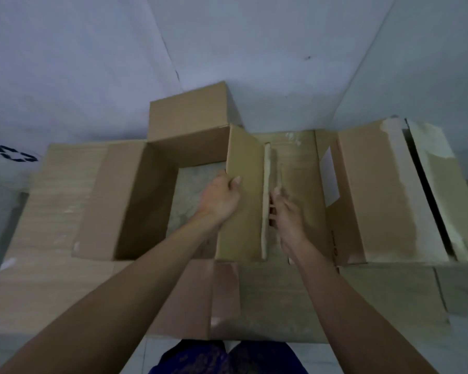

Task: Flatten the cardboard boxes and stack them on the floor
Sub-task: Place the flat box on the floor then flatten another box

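Observation:
An open brown cardboard box point(146, 190) stands on the floor in front of me, its bottom open to the tiles and its flaps spread out. My left hand point(220, 199) grips the box's right wall point(243, 206), thumb over its top edge. My right hand point(285, 214) pinches a pale strip of tape point(266, 184) that runs along the wall's right edge. Flattened cardboard point(297, 292) lies under and around the box.
A second box point(384, 190) with taped flaps lies on its side at the right. Flat cardboard sheets point(38, 238) spread to the left. Grey walls meet in a corner behind the boxes. My knees in blue cloth point(227, 357) show at the bottom edge.

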Tool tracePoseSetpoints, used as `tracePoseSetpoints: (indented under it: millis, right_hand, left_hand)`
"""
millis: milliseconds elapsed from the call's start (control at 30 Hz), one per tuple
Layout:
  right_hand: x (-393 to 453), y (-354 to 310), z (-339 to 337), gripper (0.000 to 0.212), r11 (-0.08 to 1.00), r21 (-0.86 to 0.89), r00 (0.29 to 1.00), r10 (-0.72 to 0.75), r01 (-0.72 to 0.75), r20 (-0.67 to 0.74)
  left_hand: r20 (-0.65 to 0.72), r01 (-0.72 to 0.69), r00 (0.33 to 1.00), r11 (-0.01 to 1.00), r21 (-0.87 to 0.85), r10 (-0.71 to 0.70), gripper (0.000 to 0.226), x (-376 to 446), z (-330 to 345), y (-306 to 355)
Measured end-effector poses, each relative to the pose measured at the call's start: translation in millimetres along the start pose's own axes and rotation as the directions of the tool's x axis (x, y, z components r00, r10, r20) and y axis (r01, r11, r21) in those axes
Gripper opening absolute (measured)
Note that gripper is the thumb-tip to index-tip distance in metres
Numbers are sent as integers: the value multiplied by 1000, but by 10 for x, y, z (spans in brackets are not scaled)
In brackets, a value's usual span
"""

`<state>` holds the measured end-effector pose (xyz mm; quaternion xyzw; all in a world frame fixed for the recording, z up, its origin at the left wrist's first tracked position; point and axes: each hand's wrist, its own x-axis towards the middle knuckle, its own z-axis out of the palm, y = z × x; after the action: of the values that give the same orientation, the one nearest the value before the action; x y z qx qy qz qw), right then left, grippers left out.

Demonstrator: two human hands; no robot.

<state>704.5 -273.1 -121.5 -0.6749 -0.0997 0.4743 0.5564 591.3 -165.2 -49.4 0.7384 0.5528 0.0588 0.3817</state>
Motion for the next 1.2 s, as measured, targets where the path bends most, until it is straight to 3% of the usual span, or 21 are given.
tracePoseSetpoints:
  millis: [67,133,300,467,633,800,967,1067,1200]
  right_hand:
    - [-42,-100,87,32,987,147,993,44,-59,107]
    - [-113,-189,230,32,979,185,975,48,-89,215]
    - [-360,-401,657,55,966,179,907,99,-187,410]
    - [-640,-703,1195,78,996,83,910,-24,-12,415]
    - [-1069,-1081,1833,55,952,246,855,-275,180,439]
    - [-1504,-1097,2399,54,944,205,842,-323,257,433]
    - [-1827,-599,2702,48,964,38,894,-258,263,366]
    - [-1974,-187,2816,57,973,-101,934,-166,207,316]
    - [-2064,209,2879,62,989,-74,951,-102,129,293]
  left_hand:
    - [-59,-27,998,1000,-14,26,33,-8,-239,-14]
    - [-129,-56,990,997,-47,50,31,-44,-473,-33]
    - [-221,-106,973,978,-180,65,29,-160,-1002,-174]
    - [-288,-129,956,966,-226,60,34,-186,-1643,-450]
    - [-391,-182,920,929,-323,44,42,-301,-2450,-653]
    - [-329,-154,944,914,-375,24,52,-464,-2918,-1175]
    - [-217,-69,976,907,-415,-25,57,-692,-2653,-2074]
    - [-113,22,990,895,-445,-81,61,-847,-2410,-2565]
    - [-45,56,995,874,-482,-89,63,-935,-2349,-2830]
